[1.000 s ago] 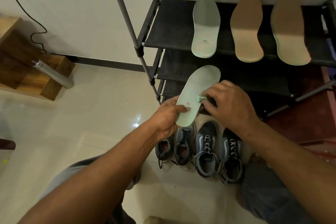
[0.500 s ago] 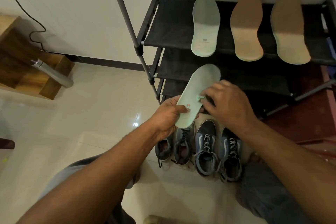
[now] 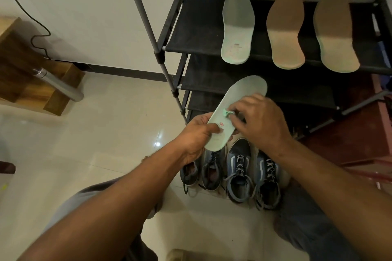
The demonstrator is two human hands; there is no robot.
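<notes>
The left hand [image 3: 197, 135] grips the near heel end of a pale green insole [image 3: 239, 99], thumb pressed on its top face. It holds the insole tilted in the air above four shoes [image 3: 239, 171] lined up on the floor [image 3: 106, 133]. The right hand [image 3: 263, 123] pinches a small green scrap [image 3: 226, 113] at the insole's right edge. Farther off, a black shoe rack [image 3: 191, 27] carries another green insole [image 3: 237, 27], with two tan insoles [image 3: 285, 32] to its right.

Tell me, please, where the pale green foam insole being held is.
The insole is mid head view, gripped by left hand and right hand, above the blue laced sneakers.
</notes>
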